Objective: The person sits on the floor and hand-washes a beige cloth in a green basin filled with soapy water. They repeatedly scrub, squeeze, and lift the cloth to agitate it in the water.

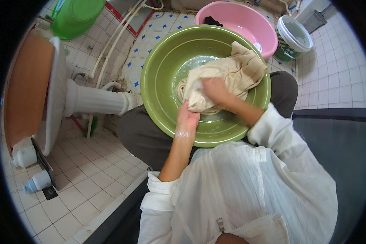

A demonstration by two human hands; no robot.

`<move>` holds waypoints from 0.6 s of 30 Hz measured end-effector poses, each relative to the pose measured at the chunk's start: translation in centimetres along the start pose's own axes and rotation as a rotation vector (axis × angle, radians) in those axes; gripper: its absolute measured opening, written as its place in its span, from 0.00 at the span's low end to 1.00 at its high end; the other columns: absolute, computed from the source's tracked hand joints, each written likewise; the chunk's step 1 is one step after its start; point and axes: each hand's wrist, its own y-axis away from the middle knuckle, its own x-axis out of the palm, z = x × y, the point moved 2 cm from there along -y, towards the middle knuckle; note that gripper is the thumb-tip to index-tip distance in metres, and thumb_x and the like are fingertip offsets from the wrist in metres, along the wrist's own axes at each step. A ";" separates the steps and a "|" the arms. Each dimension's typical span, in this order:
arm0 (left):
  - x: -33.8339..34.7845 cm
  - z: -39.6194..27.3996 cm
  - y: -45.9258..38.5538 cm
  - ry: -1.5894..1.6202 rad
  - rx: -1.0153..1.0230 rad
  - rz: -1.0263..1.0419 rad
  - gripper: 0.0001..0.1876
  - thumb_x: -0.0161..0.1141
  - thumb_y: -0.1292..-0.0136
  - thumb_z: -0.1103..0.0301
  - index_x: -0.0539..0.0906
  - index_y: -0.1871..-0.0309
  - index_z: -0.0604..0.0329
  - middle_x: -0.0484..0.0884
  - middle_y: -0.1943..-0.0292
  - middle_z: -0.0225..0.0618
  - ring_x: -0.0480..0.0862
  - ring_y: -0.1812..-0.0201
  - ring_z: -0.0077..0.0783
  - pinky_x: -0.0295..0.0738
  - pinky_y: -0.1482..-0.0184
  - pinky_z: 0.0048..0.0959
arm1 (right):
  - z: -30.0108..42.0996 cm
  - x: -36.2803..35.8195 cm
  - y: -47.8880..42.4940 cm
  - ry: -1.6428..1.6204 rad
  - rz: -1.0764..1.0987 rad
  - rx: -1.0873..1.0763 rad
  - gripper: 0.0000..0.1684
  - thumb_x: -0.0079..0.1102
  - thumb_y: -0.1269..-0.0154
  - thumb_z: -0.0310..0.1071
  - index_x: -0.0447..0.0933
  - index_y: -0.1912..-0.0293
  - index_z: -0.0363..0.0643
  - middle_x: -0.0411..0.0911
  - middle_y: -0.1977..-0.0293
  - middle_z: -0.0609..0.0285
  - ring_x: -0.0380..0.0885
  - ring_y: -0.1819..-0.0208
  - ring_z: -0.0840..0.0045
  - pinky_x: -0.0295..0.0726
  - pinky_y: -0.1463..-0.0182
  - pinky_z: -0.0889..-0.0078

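A large green plastic basin (pixel 158 100) rests between my knees with soapy water in its bottom. In it lies a cream cloth garment (pixel 213 71), bunched up, its far right end draped against the basin's right wall. My left hand (pixel 188 117) grips the garment's near edge, and the wrist is wet with suds. Blurred by motion, my right hand (pixel 215 90) is over the middle of the cloth with a small whitish thing (pixel 197 85) at its fingers, too blurred to name.
Behind the basin stand a pink plastic tub (pixel 238 18) holding a dark cloth and a white-lidded bucket (pixel 294 38). On the left are a pedestal sink (pixel 94 99), white pipes (pixel 109 45), a green basin (pixel 77 16) and pump bottles (pixel 39 180).
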 end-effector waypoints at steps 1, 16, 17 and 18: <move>0.1 -0.1 0.6 -0.046 0.013 0.040 0.20 0.41 0.25 0.64 0.69 0.36 0.64 0.75 0.39 0.44 0.76 0.39 0.42 0.70 0.36 0.45 | -3.1 -0.2 -0.1 0.017 0.135 0.153 0.21 0.60 0.39 0.48 0.78 0.72 0.37 0.79 0.77 0.46 0.81 0.71 0.54 0.77 0.70 0.54; -0.8 -2.2 -1.7 -0.248 0.108 0.030 0.20 0.40 0.24 0.64 0.69 0.36 0.66 0.75 0.40 0.48 0.78 0.41 0.46 0.76 0.40 0.48 | 4.8 -1.1 -1.0 -0.254 -0.018 0.061 0.15 0.60 0.41 0.44 0.77 0.62 0.42 0.81 0.71 0.48 0.82 0.68 0.58 0.79 0.63 0.52; -0.9 -2.3 -1.9 -0.250 0.141 0.020 0.21 0.40 0.24 0.63 0.68 0.36 0.67 0.76 0.41 0.50 0.78 0.41 0.46 0.75 0.39 0.48 | 4.2 0.2 -0.5 -0.165 0.006 -0.002 0.15 0.58 0.41 0.42 0.77 0.61 0.42 0.81 0.70 0.49 0.82 0.68 0.58 0.79 0.63 0.53; -0.6 -2.6 -2.1 -0.263 0.171 0.020 0.21 0.40 0.24 0.63 0.68 0.35 0.68 0.76 0.41 0.51 0.78 0.41 0.47 0.75 0.39 0.47 | 2.5 2.2 0.0 -0.073 0.019 -0.056 0.14 0.57 0.40 0.41 0.77 0.60 0.41 0.81 0.70 0.49 0.82 0.67 0.58 0.79 0.63 0.53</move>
